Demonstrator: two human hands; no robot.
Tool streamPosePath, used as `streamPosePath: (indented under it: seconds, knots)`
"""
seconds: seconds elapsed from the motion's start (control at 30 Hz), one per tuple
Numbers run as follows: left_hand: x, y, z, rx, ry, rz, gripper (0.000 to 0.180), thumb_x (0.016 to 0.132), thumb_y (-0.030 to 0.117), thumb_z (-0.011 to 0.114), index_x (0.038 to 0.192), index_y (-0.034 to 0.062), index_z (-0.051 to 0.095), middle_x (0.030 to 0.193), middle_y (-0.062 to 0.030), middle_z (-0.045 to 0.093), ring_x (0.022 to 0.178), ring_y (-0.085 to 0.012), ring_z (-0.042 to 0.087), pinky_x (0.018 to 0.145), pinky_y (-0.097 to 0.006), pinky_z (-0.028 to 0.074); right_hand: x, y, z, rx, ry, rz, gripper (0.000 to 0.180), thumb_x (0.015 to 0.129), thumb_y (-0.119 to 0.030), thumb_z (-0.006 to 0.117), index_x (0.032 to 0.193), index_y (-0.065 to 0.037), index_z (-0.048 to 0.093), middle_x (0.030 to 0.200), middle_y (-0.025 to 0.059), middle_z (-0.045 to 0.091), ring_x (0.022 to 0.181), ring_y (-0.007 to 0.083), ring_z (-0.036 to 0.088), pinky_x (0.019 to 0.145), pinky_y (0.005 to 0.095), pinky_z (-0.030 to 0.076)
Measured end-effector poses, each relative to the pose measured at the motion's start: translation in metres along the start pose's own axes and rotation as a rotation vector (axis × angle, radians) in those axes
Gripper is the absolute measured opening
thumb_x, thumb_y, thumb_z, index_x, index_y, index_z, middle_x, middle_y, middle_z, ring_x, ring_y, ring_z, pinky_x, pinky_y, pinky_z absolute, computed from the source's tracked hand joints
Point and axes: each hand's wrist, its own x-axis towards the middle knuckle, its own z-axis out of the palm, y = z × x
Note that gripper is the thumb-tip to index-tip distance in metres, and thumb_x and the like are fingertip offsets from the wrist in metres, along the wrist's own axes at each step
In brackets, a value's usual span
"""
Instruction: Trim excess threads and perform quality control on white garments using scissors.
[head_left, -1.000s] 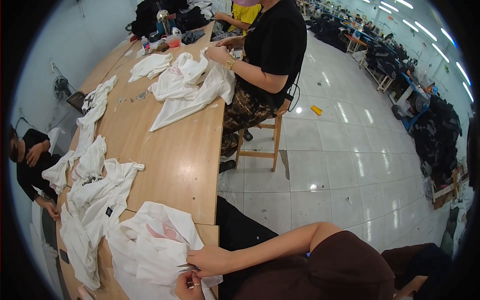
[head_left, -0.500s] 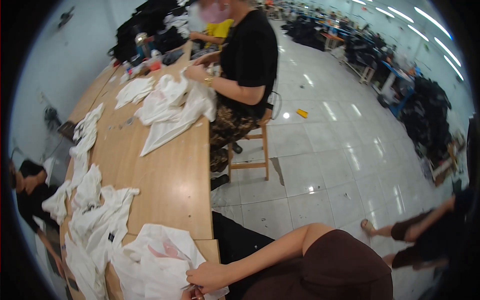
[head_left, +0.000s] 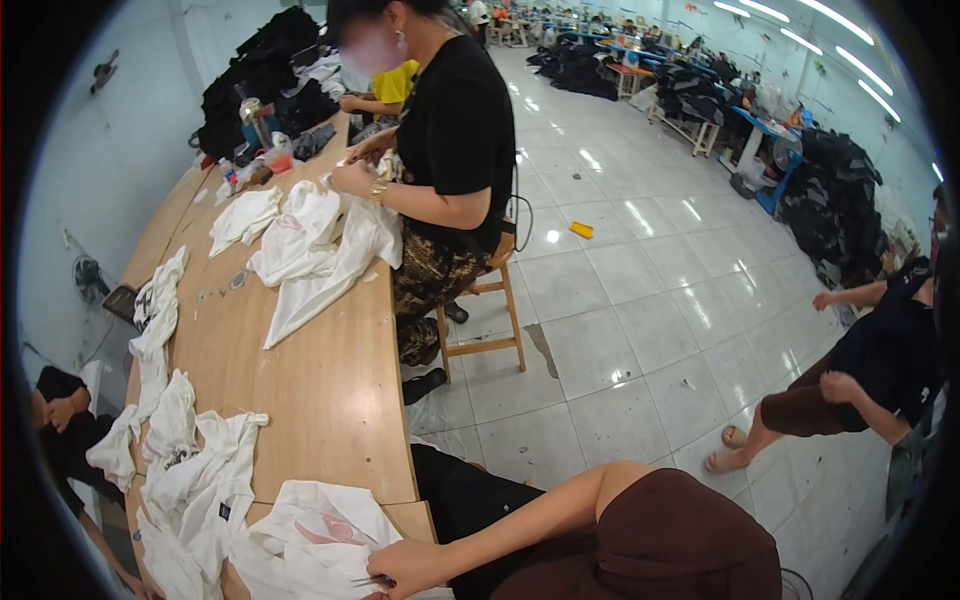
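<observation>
My right hand (head_left: 410, 568) is closed around small scissors (head_left: 362, 581), whose metal blades point left over the white garment (head_left: 290, 545). The garment lies bunched on the near end of the table and has a pink print facing up. My bare right forearm crosses the lower edge from a dark brown sleeve. Of my left hand (head_left: 376, 596), only a sliver shows at the bottom edge beside the scissors; its fingers are hidden. More white garments (head_left: 210, 460) lie in a heap just left of the one I work on.
A long wooden table (head_left: 310, 400) runs away from me. Along it, a seated person in black (head_left: 455, 130) handles white cloth (head_left: 310, 240). Someone in dark clothes (head_left: 860, 350) stands on the tiled floor at right; another (head_left: 75, 420) is at the left. Black cloth (head_left: 265, 80) is piled at the back.
The view has shifted, showing more of the person at right, whose arms have moved. My right hand stays at the garment with the scissors. Less of my left hand shows now.
</observation>
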Motion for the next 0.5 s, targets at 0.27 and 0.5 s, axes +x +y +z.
streamPosePath:
  seconds: [0.27,0.5]
  knots:
    - [-0.005,0.013,0.002,-0.32,-0.02,-0.056,0.015,0.09,0.01,0.059,0.093,-0.0044,0.059,0.079,-0.0061,0.06,0.072,-0.0129,0.058,0.068,-0.026,0.05,-0.008,0.003,-0.008,0.378,-0.075,0.194,0.021,0.072,-0.019,0.065,0.077,0.0,0.059,0.069,0.007,0.06,0.067,0.0137,0.055,0.064,0.0281,0.045]
    - [-0.017,0.005,0.006,-0.4,0.145,-0.101,0.008,0.082,0.004,0.062,0.081,-0.0035,0.058,0.075,-0.0054,0.059,0.067,-0.0111,0.058,0.064,-0.024,0.05,-0.009,-0.028,-0.028,0.371,-0.218,0.278,0.019,0.079,-0.019,0.065,0.083,-0.002,0.06,0.075,0.0033,0.059,0.071,0.0106,0.054,0.066,0.0266,0.046]
